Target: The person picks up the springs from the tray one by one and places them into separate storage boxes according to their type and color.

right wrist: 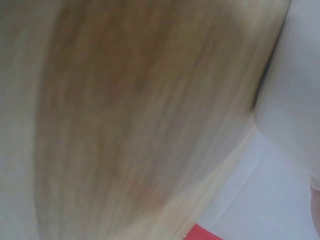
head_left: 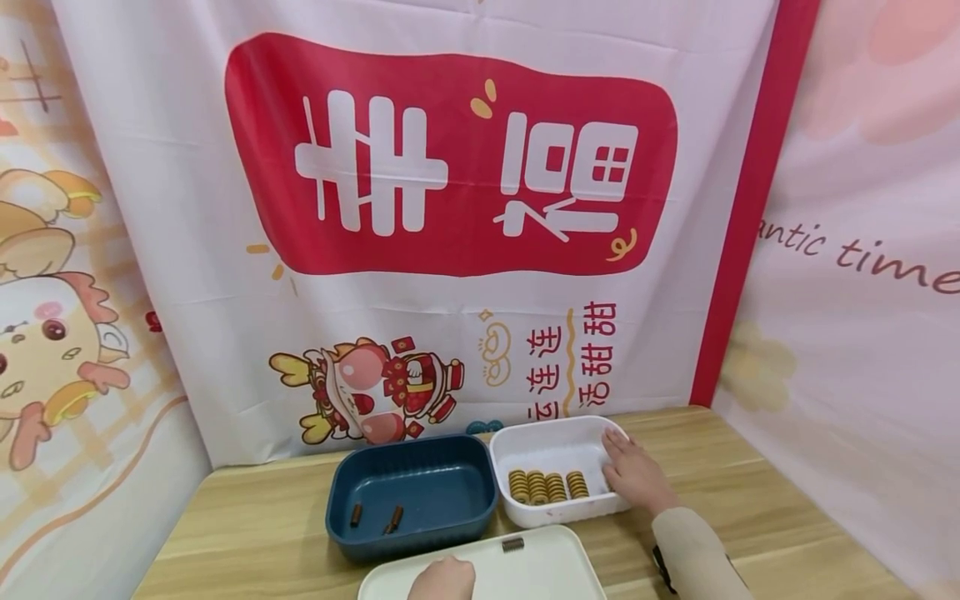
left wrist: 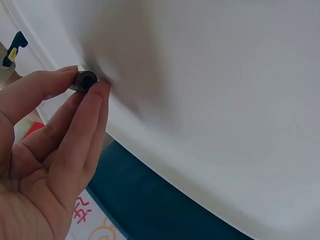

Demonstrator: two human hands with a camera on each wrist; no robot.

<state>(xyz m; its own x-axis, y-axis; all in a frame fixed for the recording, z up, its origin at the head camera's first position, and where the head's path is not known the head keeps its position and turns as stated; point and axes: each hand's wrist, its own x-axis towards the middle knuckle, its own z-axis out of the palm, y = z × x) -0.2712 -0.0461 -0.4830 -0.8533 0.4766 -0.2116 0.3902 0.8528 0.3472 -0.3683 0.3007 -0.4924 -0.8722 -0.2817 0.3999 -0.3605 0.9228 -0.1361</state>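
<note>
My left hand (head_left: 442,577) is low over the cream tray (head_left: 540,575). In the left wrist view it pinches a small dark coil spring (left wrist: 84,81) between thumb and fingertips, the hollow end showing. Another dark spring (head_left: 513,544) lies on the tray near its far edge, to the right of this hand. My right hand (head_left: 637,473) grips the right rim of the white bin (head_left: 551,518), part of its fingers hidden by the wall. Several gold ribbed springs (head_left: 536,488) stand in a row inside that bin.
Left of the white bin, and close against it, stands a dark blue bin (head_left: 420,542) with a few copper-brown springs (head_left: 356,515) in it. Both bins stand on a wooden table (head_left: 247,533), behind the tray. A printed cloth (head_left: 465,292) hangs along the table's back edge.
</note>
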